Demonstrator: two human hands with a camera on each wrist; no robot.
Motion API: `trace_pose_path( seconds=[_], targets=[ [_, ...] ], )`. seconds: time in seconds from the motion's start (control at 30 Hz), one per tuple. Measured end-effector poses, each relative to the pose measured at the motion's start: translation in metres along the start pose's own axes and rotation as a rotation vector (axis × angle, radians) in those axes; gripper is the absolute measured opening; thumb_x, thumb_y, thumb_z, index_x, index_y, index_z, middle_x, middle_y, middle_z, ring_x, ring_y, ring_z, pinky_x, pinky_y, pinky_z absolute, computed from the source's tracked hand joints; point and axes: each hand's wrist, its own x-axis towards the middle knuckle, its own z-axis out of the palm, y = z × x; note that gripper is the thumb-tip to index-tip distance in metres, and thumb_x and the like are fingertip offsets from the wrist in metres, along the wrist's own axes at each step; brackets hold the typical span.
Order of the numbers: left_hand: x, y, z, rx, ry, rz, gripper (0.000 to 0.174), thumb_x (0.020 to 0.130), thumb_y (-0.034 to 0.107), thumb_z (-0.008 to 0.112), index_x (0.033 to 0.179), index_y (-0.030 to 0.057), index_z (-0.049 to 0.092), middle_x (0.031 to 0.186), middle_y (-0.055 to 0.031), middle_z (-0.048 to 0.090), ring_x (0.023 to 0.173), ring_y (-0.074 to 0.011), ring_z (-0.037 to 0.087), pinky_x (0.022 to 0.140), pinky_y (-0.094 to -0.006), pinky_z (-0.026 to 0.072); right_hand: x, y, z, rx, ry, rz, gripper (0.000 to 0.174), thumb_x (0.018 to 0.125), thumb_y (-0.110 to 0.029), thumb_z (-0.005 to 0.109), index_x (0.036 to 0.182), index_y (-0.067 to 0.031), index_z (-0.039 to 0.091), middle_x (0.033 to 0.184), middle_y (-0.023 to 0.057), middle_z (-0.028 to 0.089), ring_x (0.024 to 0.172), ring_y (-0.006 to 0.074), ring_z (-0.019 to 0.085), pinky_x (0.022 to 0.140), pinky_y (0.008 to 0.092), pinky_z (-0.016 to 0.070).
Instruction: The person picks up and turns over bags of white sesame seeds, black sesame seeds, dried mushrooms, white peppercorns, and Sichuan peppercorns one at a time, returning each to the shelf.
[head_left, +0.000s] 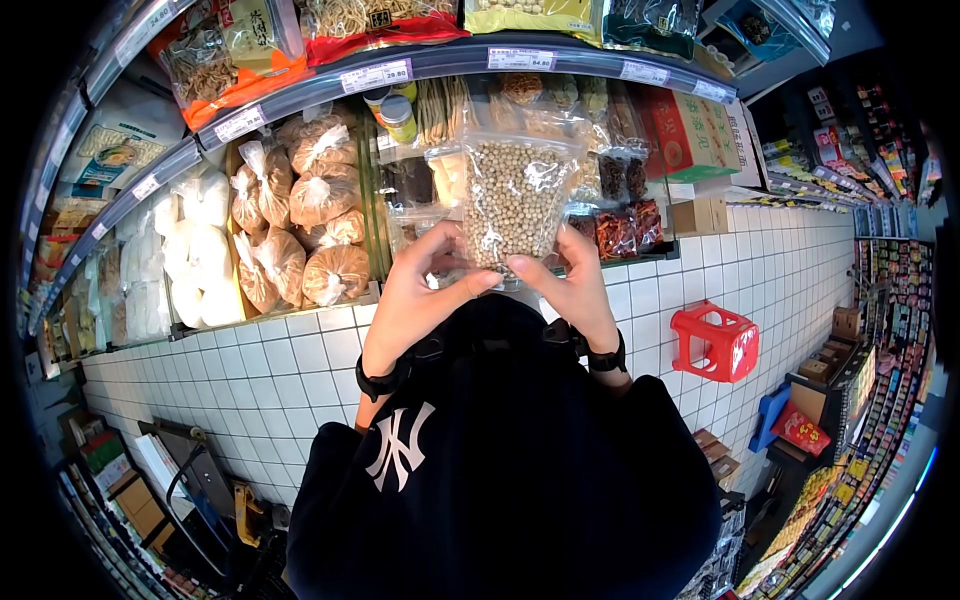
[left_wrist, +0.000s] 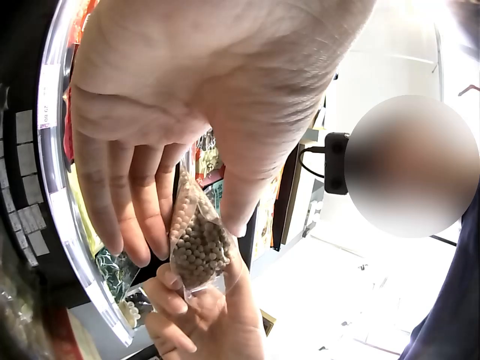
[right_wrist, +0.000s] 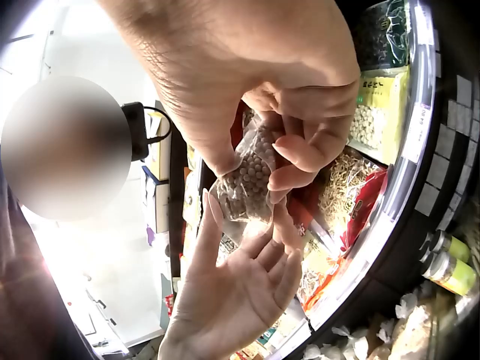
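Note:
A clear zip bag of small, pale, round beans stands upright in front of the chest, between both hands. My left hand holds its lower left corner, thumb across the front near the bottom edge and fingers behind. In the left wrist view its fingers run fairly straight beside the bag. My right hand pinches the lower right corner, thumb on the front. The right wrist view shows its fingers curled against the bag.
A display counter ahead holds knotted bags of brown powder, white bags and packs of dried red goods. Above it runs a shelf with price tags. A red plastic stool stands on the tiled floor to the right.

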Motion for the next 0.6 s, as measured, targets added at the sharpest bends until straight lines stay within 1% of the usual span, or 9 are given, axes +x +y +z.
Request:
trace_pose_path(
  seconds=[0.03,0.1,0.17,0.23,0.27,0.3,0.33,0.43,0.6],
  targets=[
    [0.0,0.003,0.001,0.0,0.0,0.0,0.035,0.077,0.01,0.074,0.103,0.001,0.054,0.094,-0.0037,0.061,0.087,-0.0104,0.058,0.078,-0.0268,0.0475,0.0,0.001,-0.001,0.02,0.005,0.0,0.031,0.078,-0.015,0.073,0.102,0.0005,0.06,0.088,0.001,0.065,0.07,0.0024,0.054,0.058,0.0182,0.0405],
    [0.001,0.01,0.005,0.02,0.054,-0.052,0.023,0.077,0.009,0.073,0.09,0.0008,0.056,0.083,-0.0019,0.06,0.08,-0.0081,0.058,0.076,-0.0253,0.0478,0.001,0.0,-0.002,0.017,-0.013,-0.007,0.032,0.077,-0.015,0.073,0.102,0.0004,0.059,0.088,0.0006,0.065,0.069,0.0022,0.053,0.058,0.0181,0.0401],
    [0.0,0.01,0.004,0.034,0.05,-0.038,0.022,0.078,0.008,0.072,0.09,0.0007,0.056,0.084,-0.002,0.06,0.08,-0.008,0.058,0.076,-0.0249,0.0477,0.002,-0.003,-0.002,0.014,-0.03,-0.013,0.033,0.077,-0.014,0.073,0.103,0.0004,0.059,0.088,0.0002,0.064,0.067,0.002,0.051,0.057,0.018,0.0397],
    [0.0,0.01,0.004,0.048,0.046,-0.024,0.02,0.079,0.007,0.071,0.089,0.0007,0.055,0.085,-0.0022,0.06,0.08,-0.0079,0.057,0.075,-0.0244,0.0475,0.002,-0.006,-0.002,-0.004,-0.045,-0.008,0.036,0.076,-0.014,0.074,0.105,0.0003,0.058,0.084,-0.0017,0.061,0.063,0.001,0.047,0.054,0.0175,0.037],
    [0.0,0.009,0.004,0.049,0.06,0.021,0.019,0.079,0.007,0.07,0.09,0.0003,0.055,0.085,-0.0023,0.059,0.079,-0.0078,0.057,0.075,-0.0241,0.0472,0.002,-0.006,-0.002,-0.004,-0.044,-0.008,0.036,0.076,-0.014,0.074,0.105,0.0003,0.058,0.084,-0.0017,0.061,0.063,0.001,0.047,0.054,0.0175,0.037],
    [0.001,0.009,0.004,0.049,0.072,0.066,0.019,0.08,0.006,0.069,0.091,-0.0001,0.055,0.085,-0.0025,0.059,0.078,-0.0078,0.057,0.074,-0.0237,0.047,0.002,-0.005,-0.003,-0.032,-0.056,-0.008,0.037,0.075,-0.015,0.074,0.105,0.0002,0.058,0.081,-0.0026,0.059,0.059,0.0009,0.044,0.052,0.0175,0.0348],
    [0.001,0.01,0.004,0.05,0.071,0.065,0.019,0.08,0.006,0.069,0.091,-0.0001,0.055,0.085,-0.0025,0.059,0.078,-0.0078,0.057,0.074,-0.0237,0.047,0.003,-0.005,-0.003,-0.06,-0.068,-0.009,0.038,0.075,-0.016,0.075,0.105,0.0001,0.058,0.079,-0.0034,0.057,0.056,0.0007,0.041,0.05,0.0175,0.0327],
    [0.001,0.013,0.005,0.048,0.081,0.031,0.018,0.08,0.006,0.068,0.091,-0.0006,0.055,0.084,-0.0028,0.059,0.077,-0.008,0.057,0.073,-0.0235,0.0465,0.003,-0.004,-0.004,-0.098,-0.085,0.01,0.038,0.074,-0.018,0.076,0.103,-0.0004,0.058,0.074,-0.0038,0.054,0.052,0.001,0.037,0.046,0.0181,0.0295],
    [0.002,0.011,0.005,0.078,0.087,0.074,0.019,0.08,0.005,0.068,0.092,-0.001,0.054,0.084,-0.0033,0.059,0.077,-0.0089,0.057,0.072,-0.0235,0.0463,0.005,-0.003,-0.005,-0.117,-0.118,0.02,0.036,0.073,-0.019,0.076,0.099,-0.0006,0.059,0.071,-0.0034,0.054,0.05,0.0014,0.035,0.045,0.0189,0.0285]
  ],
)
